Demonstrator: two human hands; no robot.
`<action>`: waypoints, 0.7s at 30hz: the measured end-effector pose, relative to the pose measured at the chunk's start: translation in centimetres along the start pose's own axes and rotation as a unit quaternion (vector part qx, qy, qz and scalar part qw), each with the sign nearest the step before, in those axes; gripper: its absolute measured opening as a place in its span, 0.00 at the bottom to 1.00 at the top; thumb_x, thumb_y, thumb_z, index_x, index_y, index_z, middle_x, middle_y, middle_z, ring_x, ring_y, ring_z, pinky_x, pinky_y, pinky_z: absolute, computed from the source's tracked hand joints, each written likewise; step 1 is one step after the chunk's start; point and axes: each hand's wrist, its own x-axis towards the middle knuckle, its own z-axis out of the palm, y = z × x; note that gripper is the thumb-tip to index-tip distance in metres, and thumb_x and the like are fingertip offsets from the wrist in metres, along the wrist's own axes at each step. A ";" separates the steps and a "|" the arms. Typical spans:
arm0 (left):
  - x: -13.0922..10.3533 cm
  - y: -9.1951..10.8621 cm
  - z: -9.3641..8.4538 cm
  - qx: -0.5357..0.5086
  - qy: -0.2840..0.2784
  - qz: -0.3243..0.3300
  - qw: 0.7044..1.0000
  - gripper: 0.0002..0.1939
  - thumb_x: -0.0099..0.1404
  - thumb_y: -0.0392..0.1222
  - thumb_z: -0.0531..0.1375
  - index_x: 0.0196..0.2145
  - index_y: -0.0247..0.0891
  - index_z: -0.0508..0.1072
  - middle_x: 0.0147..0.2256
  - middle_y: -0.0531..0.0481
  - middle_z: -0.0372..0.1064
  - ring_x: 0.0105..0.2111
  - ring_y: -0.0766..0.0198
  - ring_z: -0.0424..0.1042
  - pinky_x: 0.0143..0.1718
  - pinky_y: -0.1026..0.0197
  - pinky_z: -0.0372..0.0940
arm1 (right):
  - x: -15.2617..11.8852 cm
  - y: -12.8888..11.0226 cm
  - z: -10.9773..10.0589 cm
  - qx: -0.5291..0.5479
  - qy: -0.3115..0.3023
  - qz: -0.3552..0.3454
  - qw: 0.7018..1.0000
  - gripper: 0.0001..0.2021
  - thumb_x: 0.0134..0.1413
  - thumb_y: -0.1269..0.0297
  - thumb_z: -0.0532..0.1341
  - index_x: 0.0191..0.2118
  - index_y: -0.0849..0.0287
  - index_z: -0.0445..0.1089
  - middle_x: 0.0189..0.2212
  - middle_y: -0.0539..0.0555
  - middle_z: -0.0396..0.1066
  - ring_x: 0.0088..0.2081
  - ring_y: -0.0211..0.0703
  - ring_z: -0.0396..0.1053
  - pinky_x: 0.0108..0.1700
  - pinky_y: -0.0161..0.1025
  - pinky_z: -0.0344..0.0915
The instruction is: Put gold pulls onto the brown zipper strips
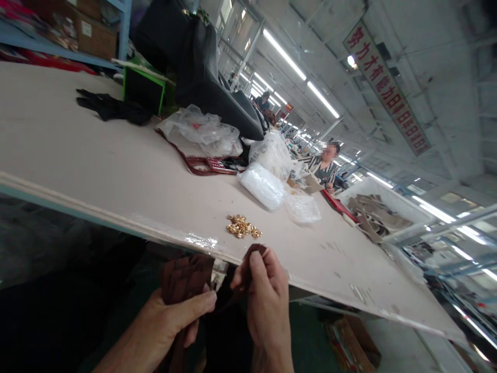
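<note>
Below the table's front edge, my left hand [174,313] is closed on a stack of dark brown strips [186,278], its thumb lying along them. To its right, my right hand [267,290] pinches a dark brown piece [254,253] between thumb and fingers, close to the table edge. The lower part of that piece is blurred and dark. A small pile of gold metal parts [243,227] lies on the table just beyond my right hand.
On the beige table [97,160] are a black cloth item [112,106], clear plastic bags [202,132], a white plastic packet [264,185] and a green-edged box [143,88]. A person [325,166] is beyond, near a white bin [407,228] of scraps.
</note>
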 end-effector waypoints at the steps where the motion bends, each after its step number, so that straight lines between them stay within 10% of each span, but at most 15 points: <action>1: 0.1 -0.1 -0.2 -0.005 -0.006 0.003 1.000 0.18 0.49 0.55 0.69 0.19 0.36 0.74 0.08 0.55 0.60 0.10 0.69 0.56 0.15 0.66 0.52 | 0.6 0.1 -0.3 0.007 0.026 0.005 1.000 0.14 0.62 0.52 0.58 0.33 0.57 0.65 0.19 0.42 0.58 0.19 0.33 0.55 0.22 0.31 0.54; 8: 0.2 0.4 -0.9 0.043 -0.010 0.008 0.999 0.15 0.52 0.51 0.67 0.19 0.38 0.73 0.08 0.55 0.62 0.09 0.66 0.59 0.14 0.65 0.51 | 4.6 -0.8 1.3 -0.340 0.037 -0.097 0.935 0.07 0.55 0.61 0.63 0.34 0.59 0.76 0.22 0.49 0.68 0.27 0.42 0.65 0.33 0.38 0.59; 21: -0.1 1.1 -1.6 -0.015 -0.032 -0.031 0.999 0.16 0.54 0.53 0.67 0.20 0.38 0.73 0.09 0.55 0.62 0.11 0.69 0.57 0.17 0.67 0.51 | 3.7 -0.4 1.6 -0.437 0.049 -0.154 0.885 0.11 0.57 0.64 0.60 0.24 0.57 0.66 0.20 0.47 0.64 0.24 0.39 0.60 0.30 0.37 0.54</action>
